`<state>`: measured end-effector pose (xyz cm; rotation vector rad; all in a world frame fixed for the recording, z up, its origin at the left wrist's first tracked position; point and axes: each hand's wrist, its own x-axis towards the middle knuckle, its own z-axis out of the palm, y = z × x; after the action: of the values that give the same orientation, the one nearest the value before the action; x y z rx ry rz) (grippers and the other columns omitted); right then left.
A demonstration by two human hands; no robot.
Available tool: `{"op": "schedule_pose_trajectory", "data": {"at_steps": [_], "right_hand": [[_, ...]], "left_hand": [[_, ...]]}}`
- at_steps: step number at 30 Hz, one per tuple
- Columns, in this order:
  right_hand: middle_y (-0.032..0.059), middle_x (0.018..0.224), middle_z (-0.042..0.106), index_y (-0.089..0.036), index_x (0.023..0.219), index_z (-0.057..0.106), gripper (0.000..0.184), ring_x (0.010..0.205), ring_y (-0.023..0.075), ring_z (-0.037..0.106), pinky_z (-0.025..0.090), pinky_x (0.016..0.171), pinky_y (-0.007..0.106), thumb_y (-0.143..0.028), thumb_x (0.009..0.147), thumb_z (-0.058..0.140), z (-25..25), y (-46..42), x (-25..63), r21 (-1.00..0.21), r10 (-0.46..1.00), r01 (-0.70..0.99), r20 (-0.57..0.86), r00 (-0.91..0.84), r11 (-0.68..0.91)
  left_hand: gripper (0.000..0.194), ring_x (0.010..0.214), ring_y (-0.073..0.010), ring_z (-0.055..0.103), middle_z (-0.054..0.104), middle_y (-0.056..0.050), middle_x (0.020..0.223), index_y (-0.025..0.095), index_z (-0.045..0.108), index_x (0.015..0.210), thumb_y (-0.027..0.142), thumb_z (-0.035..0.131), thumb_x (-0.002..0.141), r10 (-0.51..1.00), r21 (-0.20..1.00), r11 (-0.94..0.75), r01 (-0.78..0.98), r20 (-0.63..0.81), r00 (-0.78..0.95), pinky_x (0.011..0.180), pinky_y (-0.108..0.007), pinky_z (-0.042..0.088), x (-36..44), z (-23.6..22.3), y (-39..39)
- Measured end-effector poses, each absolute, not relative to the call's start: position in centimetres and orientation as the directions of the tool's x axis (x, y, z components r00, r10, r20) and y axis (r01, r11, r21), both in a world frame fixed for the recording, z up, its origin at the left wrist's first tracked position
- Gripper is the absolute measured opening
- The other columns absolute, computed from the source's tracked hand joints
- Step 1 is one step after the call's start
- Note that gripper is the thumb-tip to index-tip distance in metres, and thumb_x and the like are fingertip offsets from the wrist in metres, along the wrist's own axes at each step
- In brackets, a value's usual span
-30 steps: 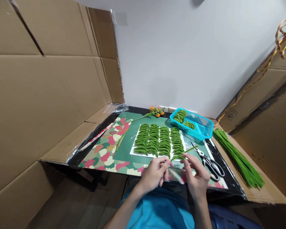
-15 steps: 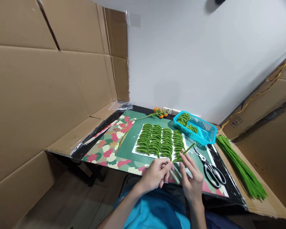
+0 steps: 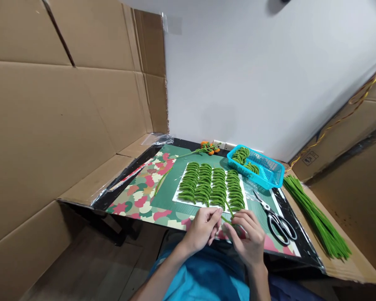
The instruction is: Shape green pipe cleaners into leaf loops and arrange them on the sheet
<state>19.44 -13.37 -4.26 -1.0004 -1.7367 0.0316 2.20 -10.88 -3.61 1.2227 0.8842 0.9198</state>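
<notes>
A short green pipe cleaner (image 3: 229, 207) is bent between my two hands, one end standing up in front of the white sheet. My left hand (image 3: 203, 225) pinches its other end between thumb and fingers. Curled at the bend, my right hand (image 3: 248, 234) grips the same pipe cleaner; part of it is hidden by the fingers. Just beyond my hands lies a white sheet (image 3: 177, 196) bearing four columns of curved green pipe-cleaner pieces (image 3: 203, 184). Scissors (image 3: 273, 215) with black and grey handles lie right of my right hand.
A blue basket (image 3: 271, 184) with some curved green pieces stands at the back right. A bundle of long green pipe cleaners (image 3: 316, 217) lies at the right edge. An orange flower stem (image 3: 209, 148) rests at the back, and loose green stems (image 3: 162, 182) lie on the left.
The pipe cleaner, earlier a straight length pointing right, is now bent with its end upward. My right hand's fingers have curled in from an extended pose. My left hand stays nearly in place.
</notes>
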Motion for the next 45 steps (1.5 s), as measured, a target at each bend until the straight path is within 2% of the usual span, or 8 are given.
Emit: {"op": "schedule_pose_trajectory", "data": {"at_steps": [5,12,17,24,30,37,40,45], "right_hand": [[0.0026,0.075,0.066,-0.023,0.084,0.065,0.017,0.076,0.0216,0.063,0.056,0.073,0.038,-0.013,0.095,0.074,-4.47,-13.29,19.37,-0.493,0.629,0.591,0.777,-0.033,0.639],[0.0062,0.091,0.073,-0.023,0.09,0.07,0.012,0.096,0.0253,0.073,0.061,0.085,0.038,-0.013,0.096,0.072,-4.54,-13.05,19.39,-0.522,0.635,0.574,0.773,0.006,0.631],[0.0061,0.088,0.07,-0.022,0.086,0.068,0.014,0.081,0.0204,0.07,0.057,0.071,0.031,-0.017,0.099,0.071,-4.63,-13.28,19.36,-0.561,0.686,0.575,0.727,-0.001,0.595],[0.0034,0.08,0.067,-0.022,0.082,0.064,0.02,0.074,0.0188,0.065,0.053,0.07,0.031,-0.012,0.099,0.07,-4.71,-13.24,19.35,-0.536,0.668,0.55,0.742,-0.054,0.64],[0.0037,0.082,0.068,-0.022,0.084,0.064,0.02,0.077,0.0183,0.065,0.054,0.072,0.031,-0.009,0.1,0.067,-4.55,-13.25,19.37,-0.551,0.684,0.536,0.726,-0.072,0.64],[0.0061,0.091,0.071,-0.021,0.096,0.069,0.011,0.084,0.0201,0.069,0.057,0.075,0.032,-0.011,0.1,0.069,-4.86,-13.16,19.69,-0.558,0.665,0.526,0.746,-0.019,0.641],[0.0066,0.094,0.072,-0.021,0.098,0.07,0.01,0.086,0.0202,0.069,0.057,0.076,0.032,-0.012,0.101,0.07,-4.96,-13.04,19.78,-0.554,0.663,0.53,0.748,-0.021,0.642],[0.0052,0.088,0.069,-0.022,0.094,0.068,0.01,0.08,0.02,0.066,0.055,0.072,0.033,-0.015,0.101,0.07,-4.86,-13.15,19.66,-0.546,0.676,0.53,0.734,-0.071,0.649]], "left_hand": [[0.06,0.029,-0.0054,0.037,0.04,0.009,0.043,0.02,0.05,0.066,0.069,0.054,0.1,0.956,0.991,0.071,-0.113,-0.035,0.293,0.033,-0.017,0.024,2.61,-3.66,-10.62],[0.059,0.028,-0.0058,0.038,0.041,0.009,0.042,0.02,0.05,0.068,0.07,0.055,0.099,0.967,0.991,0.066,-0.117,-0.035,0.251,0.034,-0.017,0.024,2.8,-4.04,-10.23],[0.06,0.029,-0.0053,0.038,0.045,0.008,0.045,0.019,0.052,0.069,0.072,0.056,0.097,0.973,0.994,0.048,-0.102,-0.024,0.229,0.033,-0.017,0.024,2.75,-3.51,-10.42],[0.06,0.029,-0.0067,0.042,0.039,0.01,0.043,0.019,0.055,0.07,0.072,0.056,0.097,0.98,0.995,0.039,-0.091,-0.02,0.2,0.037,-0.018,0.034,3.07,-3.28,-10.64],[0.052,0.029,-0.0047,0.04,0.041,0.012,0.046,0.019,0.056,0.084,0.067,0.052,0.103,0.969,0.984,0.064,-0.167,-0.021,0.248,0.041,-0.016,0.038,3.01,-3.84,-10.74],[0.047,0.03,-0.0052,0.038,0.043,0.013,0.049,0.023,0.048,0.09,0.068,0.057,0.1,0.952,0.992,0.081,-0.093,-0.049,0.303,0.033,-0.014,0.022,2.85,-3.73,-10.56],[0.046,0.031,-0.0055,0.038,0.042,0.013,0.049,0.022,0.054,0.095,0.067,0.06,0.099,0.925,0.992,0.084,-0.094,-0.043,0.377,0.034,-0.014,0.027,2.83,-3.64,-10.42],[0.054,0.033,-0.0049,0.039,0.043,0.01,0.049,0.018,0.056,0.076,0.068,0.064,0.095,0.932,0.987,0.105,-0.123,-0.054,0.359,0.034,-0.016,0.03,2.91,-3.9,-10.36]]}}
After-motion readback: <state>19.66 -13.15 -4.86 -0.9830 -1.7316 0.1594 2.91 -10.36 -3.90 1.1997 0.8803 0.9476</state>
